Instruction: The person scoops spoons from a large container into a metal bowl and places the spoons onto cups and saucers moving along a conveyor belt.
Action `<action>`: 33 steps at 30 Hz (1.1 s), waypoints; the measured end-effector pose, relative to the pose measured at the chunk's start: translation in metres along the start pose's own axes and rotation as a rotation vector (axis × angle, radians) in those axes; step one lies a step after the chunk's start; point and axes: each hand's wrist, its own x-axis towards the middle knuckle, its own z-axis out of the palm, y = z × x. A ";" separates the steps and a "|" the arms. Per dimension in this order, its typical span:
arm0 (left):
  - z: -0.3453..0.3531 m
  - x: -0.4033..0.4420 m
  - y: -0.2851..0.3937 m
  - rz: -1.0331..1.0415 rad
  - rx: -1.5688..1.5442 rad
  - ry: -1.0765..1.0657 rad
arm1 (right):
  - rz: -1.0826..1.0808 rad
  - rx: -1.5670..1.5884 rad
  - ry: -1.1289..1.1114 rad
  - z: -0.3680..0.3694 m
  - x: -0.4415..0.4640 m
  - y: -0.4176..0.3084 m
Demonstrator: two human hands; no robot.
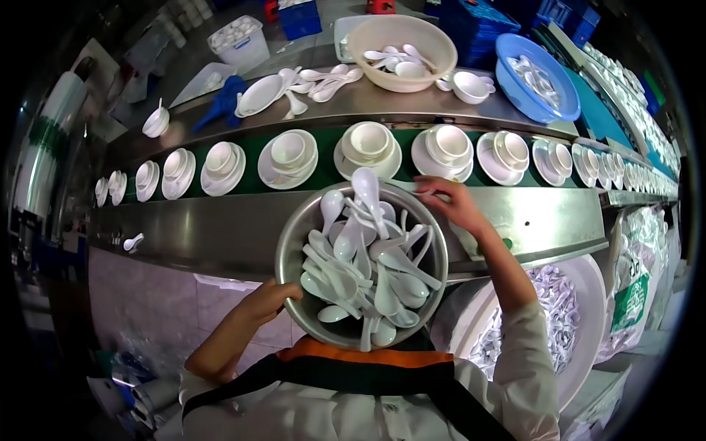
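Note:
A round steel bowl [285,242] heaped with white soup spoons [340,283] is tilted against the front of my body, below the conveyor. My left hand [273,300] is closed on the bowl's left rim. At the bowl's upper right edge, my right hand [452,202] pinches one end of a pale spoon [401,185], its fingers near the belt's front edge. Beyond the bowl, sets of stacked white dishes, each a small bowl [370,140] on a plate [346,167], stand in a row on the green belt [254,176].
Behind the belt, a steel shelf [471,117] carries a cream basin [441,51], a blue basin [562,103], loose spoons [334,82] and a blue cloth [220,106]. A lone spoon [133,242] lies on the front ledge. A large white tub [588,294] stands at lower right.

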 end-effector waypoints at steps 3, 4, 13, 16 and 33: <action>-0.032 -0.009 -0.006 -0.044 -0.008 0.008 | -0.313 -0.575 -0.095 0.046 0.071 0.024; -0.037 -0.013 0.002 -0.004 0.132 0.000 | -0.312 -0.574 -0.118 0.059 0.085 0.023; -0.020 0.004 0.063 1.126 1.133 0.518 | -0.339 -0.422 -0.273 0.095 0.120 -0.104; 0.006 0.030 0.077 1.167 1.436 0.365 | -0.493 -0.639 -0.413 0.088 0.131 -0.100; -0.081 0.134 0.086 0.726 0.091 0.492 | 0.436 -0.216 0.412 -0.020 0.041 0.055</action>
